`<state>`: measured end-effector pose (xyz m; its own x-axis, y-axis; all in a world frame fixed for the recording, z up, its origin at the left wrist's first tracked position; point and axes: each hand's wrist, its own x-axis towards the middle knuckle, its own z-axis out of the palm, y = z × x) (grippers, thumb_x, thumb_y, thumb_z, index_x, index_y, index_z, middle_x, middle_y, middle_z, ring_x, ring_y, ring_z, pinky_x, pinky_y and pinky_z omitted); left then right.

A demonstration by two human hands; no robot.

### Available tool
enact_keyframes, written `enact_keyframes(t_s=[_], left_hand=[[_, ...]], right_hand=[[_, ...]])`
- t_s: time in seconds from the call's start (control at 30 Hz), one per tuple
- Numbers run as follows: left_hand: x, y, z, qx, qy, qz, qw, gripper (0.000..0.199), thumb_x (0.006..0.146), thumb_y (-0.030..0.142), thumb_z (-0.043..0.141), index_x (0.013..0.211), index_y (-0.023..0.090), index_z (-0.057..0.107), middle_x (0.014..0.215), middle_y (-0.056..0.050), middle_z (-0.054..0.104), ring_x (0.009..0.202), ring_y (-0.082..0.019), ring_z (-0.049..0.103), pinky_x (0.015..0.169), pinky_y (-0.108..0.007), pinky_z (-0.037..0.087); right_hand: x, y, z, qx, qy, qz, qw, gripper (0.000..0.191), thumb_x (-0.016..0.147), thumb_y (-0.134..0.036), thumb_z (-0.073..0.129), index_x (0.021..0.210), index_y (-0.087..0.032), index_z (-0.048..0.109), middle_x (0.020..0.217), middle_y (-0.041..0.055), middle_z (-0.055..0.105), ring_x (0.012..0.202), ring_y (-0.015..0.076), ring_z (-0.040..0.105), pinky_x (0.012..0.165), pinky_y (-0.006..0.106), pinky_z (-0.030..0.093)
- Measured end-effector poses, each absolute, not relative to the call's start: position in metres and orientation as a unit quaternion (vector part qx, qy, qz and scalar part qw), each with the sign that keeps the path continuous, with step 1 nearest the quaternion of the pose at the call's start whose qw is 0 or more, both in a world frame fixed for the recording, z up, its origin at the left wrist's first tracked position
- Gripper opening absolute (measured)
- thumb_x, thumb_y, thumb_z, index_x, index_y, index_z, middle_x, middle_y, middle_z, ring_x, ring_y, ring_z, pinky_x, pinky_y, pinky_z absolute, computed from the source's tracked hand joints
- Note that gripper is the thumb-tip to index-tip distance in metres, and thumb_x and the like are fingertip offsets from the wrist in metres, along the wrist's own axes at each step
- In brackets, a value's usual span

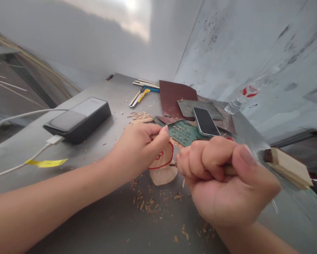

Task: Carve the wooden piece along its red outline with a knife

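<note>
Nearest the camera: right grip (pixel 224 180), just right of the wooden piece, clenched around a slim tool (pixel 173 164). Most of the tool hidden in the fist; a short dark length shows toward the wood.

Wooden piece (pixel 162 177): pale, red outline and red figure on its face, partly covered. Over the grey surface (pixel 102 225); cannot tell whether touching. Left grip (pixel 141 146) grasping it from the left, thumb and forefinger together.

Shavings (pixel 149 205) scattered on the near side of the piece. Just beyond it, a green printed sheet (pixel 189 132); beyond and right, a smartphone (pixel 206 121), screen dark. Farther beyond, a reddish-brown sheet (pixel 173 95) and a yellow utility knife (pixel 139 97).

Left of the piece: black power bank (pixel 79 121), white cable (pixel 38 154), yellow tag (pixel 48 163). Well right of it: wood block (pixel 291 167); beyond that side, clear bottle (pixel 243 97), red on label.
</note>
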<state>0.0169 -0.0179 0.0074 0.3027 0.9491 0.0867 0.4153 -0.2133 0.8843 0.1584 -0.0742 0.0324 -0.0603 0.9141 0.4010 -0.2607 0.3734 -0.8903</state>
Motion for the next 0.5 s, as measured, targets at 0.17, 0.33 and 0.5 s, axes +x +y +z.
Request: enact_keyframes(t_s=[0.17, 0.33, 0.5], left_hand=[[0.018, -0.022, 0.009, 0.71, 0.482, 0.335, 0.389, 0.044, 0.096, 0.041, 0.042, 0.058, 0.019, 0.046, 0.056, 0.004, 0.031, 0.055, -0.011, 0.029, 0.048, -0.025, 0.024], [0.018, -0.025, 0.01, 0.725, 0.477, 0.345, 0.358, 0.044, 0.096, 0.038, 0.041, 0.057, 0.02, 0.041, 0.056, 0.003, 0.029, 0.053, -0.01, 0.028, 0.048, -0.025, 0.022], [0.019, -0.024, 0.01, 0.722, 0.474, 0.354, 0.36, 0.042, 0.095, 0.039, 0.042, 0.058, 0.021, 0.031, 0.057, 0.003, 0.025, 0.055, -0.011, 0.026, 0.048, -0.025, 0.021]], right_hand=[[0.153, -0.068, 0.031, -0.315, -0.515, 0.463, 0.649, 0.045, 0.09, -0.032, 0.051, 0.055, -0.021, 0.026, 0.05, -0.0043, 0.018, 0.043, 0.0106, 0.021, 0.043, 0.032, 0.023], [0.15, -0.059, 0.031, -0.328, -0.44, 0.471, 0.69, 0.045, 0.086, -0.032, 0.052, 0.051, -0.022, 0.024, 0.046, -0.0054, 0.014, 0.04, 0.01, 0.013, 0.037, 0.03, 0.017], [0.162, -0.049, 0.027, -0.317, -0.402, 0.51, 0.692, 0.048, 0.08, -0.035, 0.06, 0.053, -0.022, 0.023, 0.046, -0.007, 0.012, 0.038, 0.0084, 0.009, 0.034, 0.026, 0.015]])
